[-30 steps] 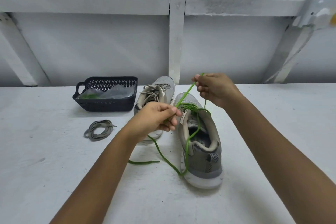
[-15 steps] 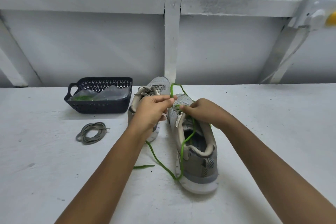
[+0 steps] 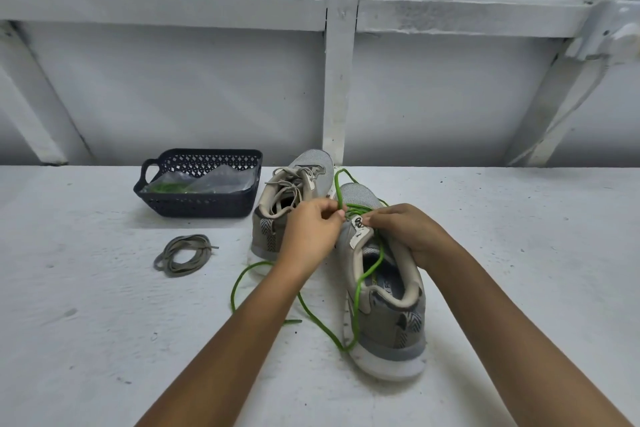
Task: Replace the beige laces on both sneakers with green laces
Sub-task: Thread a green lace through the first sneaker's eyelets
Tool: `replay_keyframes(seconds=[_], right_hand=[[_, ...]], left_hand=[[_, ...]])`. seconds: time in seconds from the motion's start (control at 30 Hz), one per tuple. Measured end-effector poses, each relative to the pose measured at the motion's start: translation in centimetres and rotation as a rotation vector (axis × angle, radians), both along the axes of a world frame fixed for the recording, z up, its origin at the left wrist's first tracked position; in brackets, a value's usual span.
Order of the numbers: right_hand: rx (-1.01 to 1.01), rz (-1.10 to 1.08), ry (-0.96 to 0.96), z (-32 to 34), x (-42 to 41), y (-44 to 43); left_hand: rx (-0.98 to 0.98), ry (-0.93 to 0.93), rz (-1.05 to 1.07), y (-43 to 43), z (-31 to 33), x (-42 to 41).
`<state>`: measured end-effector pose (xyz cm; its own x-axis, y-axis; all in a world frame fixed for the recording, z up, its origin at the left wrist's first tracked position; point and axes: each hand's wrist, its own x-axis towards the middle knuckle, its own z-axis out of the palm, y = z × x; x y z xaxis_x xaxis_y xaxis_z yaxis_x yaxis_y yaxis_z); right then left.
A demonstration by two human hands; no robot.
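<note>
My left hand (image 3: 311,232) pinches the green lace (image 3: 336,185) upright while my right hand (image 3: 403,234) pinches the right sneaker (image 3: 391,326) at its tongue (image 3: 358,236), steadying it for threading.

The left forearm (image 3: 235,350) and right forearm (image 3: 502,322) are cut off by the bottom edge. The left hand (image 3: 311,232) covers part of the far sneaker's (image 3: 311,170) heel and the spot where its fingers pinch the green lace (image 3: 338,194). The right hand's (image 3: 408,232) curled fingers cover the near sneaker's (image 3: 384,315) upper eyelets and right collar, so which eyelet the lace enters cannot be told. A stretch of lace lies hidden under the left forearm. In the basket (image 3: 201,210), the clear bag (image 3: 207,180) holds something green, too blurred to identify. Print on the near sneaker's insole (image 3: 384,282) and tongue tag (image 3: 360,230) is too small to read.
</note>
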<state>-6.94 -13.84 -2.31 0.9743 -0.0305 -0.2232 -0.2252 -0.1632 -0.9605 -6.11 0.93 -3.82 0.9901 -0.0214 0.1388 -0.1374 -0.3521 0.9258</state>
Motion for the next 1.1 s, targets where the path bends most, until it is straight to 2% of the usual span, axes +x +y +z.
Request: replay_keyframes(seconds=[0.13,0.33,0.83,1.1], right_hand=[[0.03,-0.003,-0.018,-0.2,0.0,0.1],[0.008,-0.001,-0.029,-0.4,0.1,0.0],[-0.009,-0.038,-0.031,-0.5,0.1,0.5],[-0.162,-0.026,-0.043,-0.3,-0.2,0.5]], left_hand=[[-0.065,0.052,-0.037,-0.3,-0.3,0.2],[-0.022,0.017,-0.041,-0.6,-0.3,0.3],[0.319,-0.18,-0.121,-0.8,0.7,0.8],[0.252,-0.159,-0.073,-0.7,0.9,0.4]])
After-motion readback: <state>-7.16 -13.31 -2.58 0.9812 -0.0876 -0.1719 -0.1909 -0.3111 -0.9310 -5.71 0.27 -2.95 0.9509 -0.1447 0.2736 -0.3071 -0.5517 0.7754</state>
